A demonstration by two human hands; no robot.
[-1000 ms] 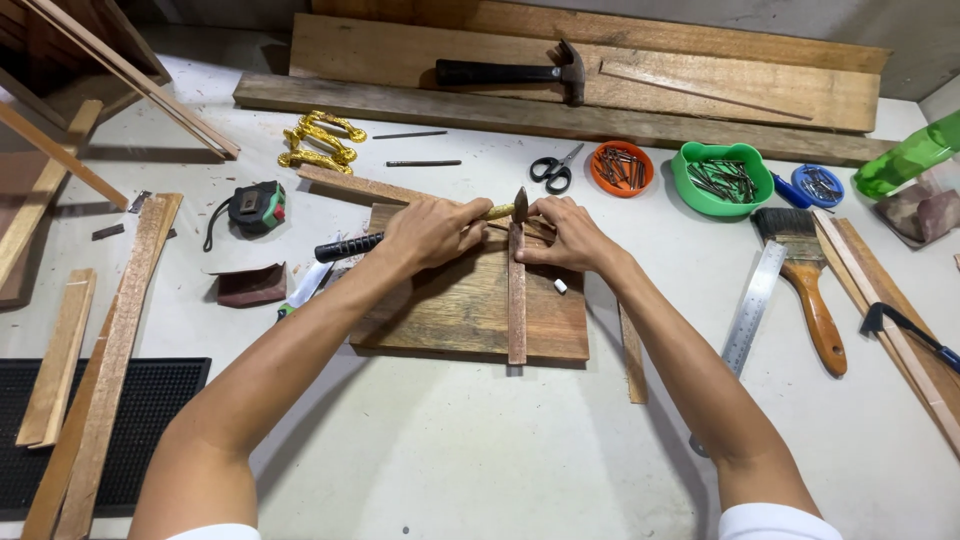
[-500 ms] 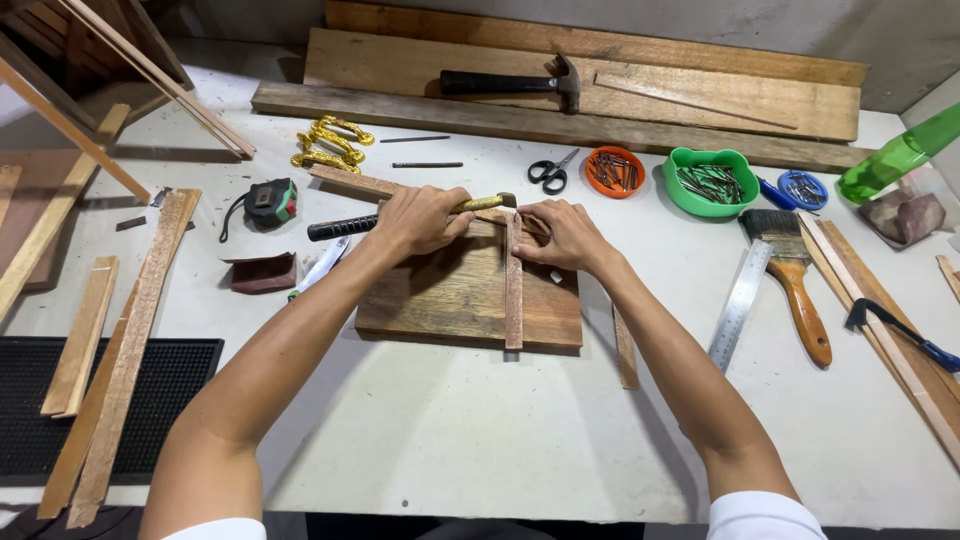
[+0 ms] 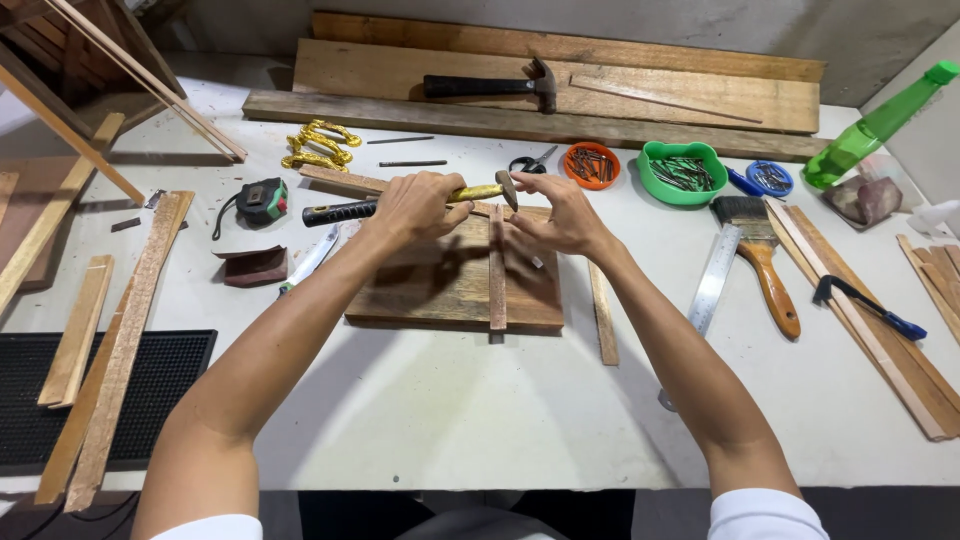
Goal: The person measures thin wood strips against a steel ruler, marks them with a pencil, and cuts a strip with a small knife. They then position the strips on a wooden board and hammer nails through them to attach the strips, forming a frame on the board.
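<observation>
1. Hammer (image 3: pixel 420 205) with a black grip and a brass-coloured shaft is lying in your left hand (image 3: pixel 418 208); your fingers are wrapping tightly around its middle, and its small head is hanging just above the far edge of the wooden board (image 3: pixel 440 285).
2. Your right hand (image 3: pixel 556 215) is hovering over the far right corner of the board, fingers pinching narrowly at the top end of the thin wooden strip (image 3: pixel 497 275); whether a nail is sitting between them, you cannot tell.
3. That strip is lying lengthwise across the board, its near end poking just past the board's near edge.
4. A second loose strip (image 3: pixel 602 315) is resting just right of the board.
5. A tape measure (image 3: pixel 262 199) is sitting left of the board, a steel ruler (image 3: pixel 712 285) and a paintbrush (image 3: pixel 762 255) well to its right, and scissors (image 3: pixel 532 162) and an orange dish of nails (image 3: pixel 591 165) beyond it.
</observation>
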